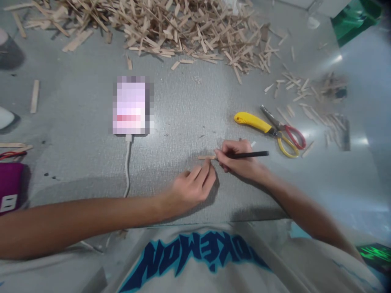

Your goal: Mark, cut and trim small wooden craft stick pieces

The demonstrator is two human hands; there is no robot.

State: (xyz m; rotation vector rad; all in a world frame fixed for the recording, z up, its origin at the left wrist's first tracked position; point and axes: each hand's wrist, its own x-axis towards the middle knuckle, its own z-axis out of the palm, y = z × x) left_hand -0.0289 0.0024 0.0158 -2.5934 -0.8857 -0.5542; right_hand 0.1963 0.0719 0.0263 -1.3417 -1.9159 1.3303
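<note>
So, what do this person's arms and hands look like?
Both the left hand and right hand are ungloved, and the forearms are bare, with no watch or bracelet visible. The pale top has dark-blue lettering edged in lighter blue.

Phone [130, 106], Cutter [252, 121] and Scissors [280, 127] Share Gray Tabletop [91, 158]

A white cable [127, 167] runs from the pixelated phone's lower edge. At right, the yellow cutter meets the scissors, one handle red, one yellow. A purple case [10, 185] sits at the left edge below a rounded white object [5, 118]; a green container [356, 20] shows near the upper right corner.
</note>
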